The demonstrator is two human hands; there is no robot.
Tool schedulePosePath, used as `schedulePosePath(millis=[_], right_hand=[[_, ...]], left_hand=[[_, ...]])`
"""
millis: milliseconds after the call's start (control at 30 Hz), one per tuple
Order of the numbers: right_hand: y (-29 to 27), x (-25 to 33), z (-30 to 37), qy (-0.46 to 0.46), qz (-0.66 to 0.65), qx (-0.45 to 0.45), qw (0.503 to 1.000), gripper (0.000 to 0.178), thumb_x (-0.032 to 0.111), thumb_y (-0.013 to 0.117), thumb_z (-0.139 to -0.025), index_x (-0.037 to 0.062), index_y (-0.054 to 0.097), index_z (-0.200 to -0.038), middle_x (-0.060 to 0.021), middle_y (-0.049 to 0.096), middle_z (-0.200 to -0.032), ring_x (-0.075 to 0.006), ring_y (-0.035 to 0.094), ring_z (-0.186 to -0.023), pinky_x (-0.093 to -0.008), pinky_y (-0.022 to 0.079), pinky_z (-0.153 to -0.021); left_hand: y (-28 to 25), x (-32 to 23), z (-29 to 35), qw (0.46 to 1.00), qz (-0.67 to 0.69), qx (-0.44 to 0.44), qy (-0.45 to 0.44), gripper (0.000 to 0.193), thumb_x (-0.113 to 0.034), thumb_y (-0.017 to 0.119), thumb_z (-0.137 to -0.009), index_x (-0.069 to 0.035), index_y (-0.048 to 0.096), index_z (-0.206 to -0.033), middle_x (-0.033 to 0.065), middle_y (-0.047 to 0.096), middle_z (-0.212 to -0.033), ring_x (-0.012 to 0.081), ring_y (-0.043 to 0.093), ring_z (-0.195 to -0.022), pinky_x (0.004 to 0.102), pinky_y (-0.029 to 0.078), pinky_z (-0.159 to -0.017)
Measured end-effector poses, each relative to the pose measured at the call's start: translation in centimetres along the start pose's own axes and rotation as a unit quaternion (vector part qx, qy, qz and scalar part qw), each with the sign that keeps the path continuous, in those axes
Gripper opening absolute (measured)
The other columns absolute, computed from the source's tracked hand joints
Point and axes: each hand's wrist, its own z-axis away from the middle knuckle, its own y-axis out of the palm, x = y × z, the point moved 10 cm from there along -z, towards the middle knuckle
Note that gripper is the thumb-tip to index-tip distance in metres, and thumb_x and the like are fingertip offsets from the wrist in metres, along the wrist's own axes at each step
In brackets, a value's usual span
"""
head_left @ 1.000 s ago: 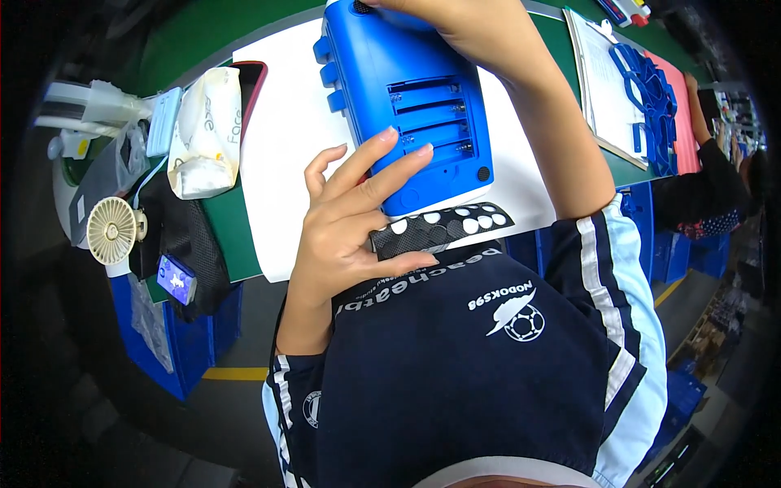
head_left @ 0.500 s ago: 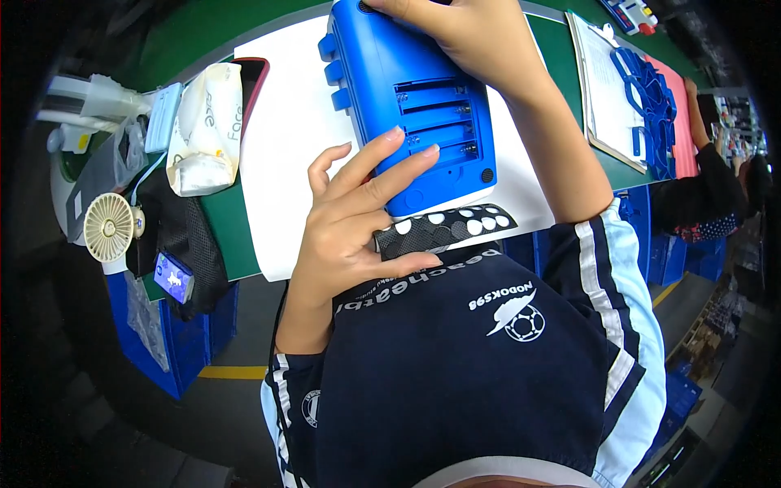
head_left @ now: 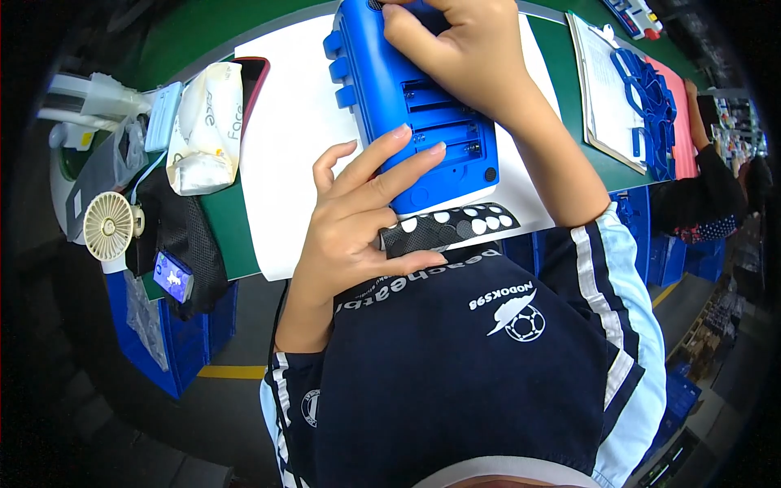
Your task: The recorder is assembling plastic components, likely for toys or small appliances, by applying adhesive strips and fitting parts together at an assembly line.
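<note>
Two hands on one blue plastic casing point(head_left: 411, 98) — it lies back-up on the white sheet point(head_left: 285, 138), its slotted compartment facing the camera. Left hand point(head_left: 358, 220) is spread, fingertips pressing the casing's lower edge, thumb near a black strip with white dots point(head_left: 447, 229) at the table edge. Right hand point(head_left: 460, 49) curls over the casing's upper end, fingers bent down onto it. Off left — a small cream fan point(head_left: 108, 225) and a crumpled white bag point(head_left: 205, 126).
</note>
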Motion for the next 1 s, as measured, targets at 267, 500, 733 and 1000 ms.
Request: schedulePosePath(millis=[267,500,733,1000], right_hand=[[0.4,1.9,0.4,-0.076,0.071,0.022,0.994,0.027,0.015,0.058,-0.075,-0.0039,0.057,-0.094,-0.0177,0.059,-0.092,-0.032,0.055,-0.085,-0.0375,0.041,-0.081],[0.5,2.7,5.5,-0.029,-0.157,0.199,0.967,0.025,0.009,0.068,-0.067,0.0032,0.057,-0.089,-0.0095,0.057,-0.086,-0.026,0.055,-0.083,-0.0323,0.044,-0.074],[0.9,3.7,9.0,0.072,-0.189,0.285,0.937,0.028,0.011,0.071,-0.065,0.0009,0.057,-0.088,-0.0113,0.057,-0.086,-0.0262,0.055,-0.079,-0.0324,0.045,-0.071],[1.3,2.0,9.9,0.187,-0.23,0.267,0.917,0.021,0.004,0.069,-0.067,-0.0008,0.058,-0.084,-0.0108,0.057,-0.082,-0.0225,0.057,-0.076,-0.0297,0.046,-0.067]], left_hand=[[-0.2,0.1,0.5,1.0,-0.012,-0.002,-0.002,0.043,-0.041,0.074,-0.055,-0.006,0.05,-0.046,0.0019,0.06,-0.113,0.0216,0.043,-0.119,0.0395,0.022,-0.095],[-0.6,0.7,1.1,1.0,-0.018,-0.005,-0.012,0.044,-0.044,0.074,-0.053,-0.007,0.05,-0.046,0.0017,0.06,-0.112,0.0218,0.043,-0.119,0.0388,0.021,-0.095],[-0.3,0.3,0.4,1.0,-0.011,-0.001,-0.006,0.045,-0.046,0.073,-0.052,-0.006,0.052,-0.046,0.0012,0.06,-0.113,0.0224,0.042,-0.12,0.0381,0.021,-0.095],[-0.1,0.4,0.5,1.0,-0.016,-0.004,-0.012,0.046,-0.049,0.071,-0.052,-0.007,0.054,-0.046,0.0005,0.06,-0.112,0.0224,0.041,-0.12,0.0382,0.02,-0.096]])
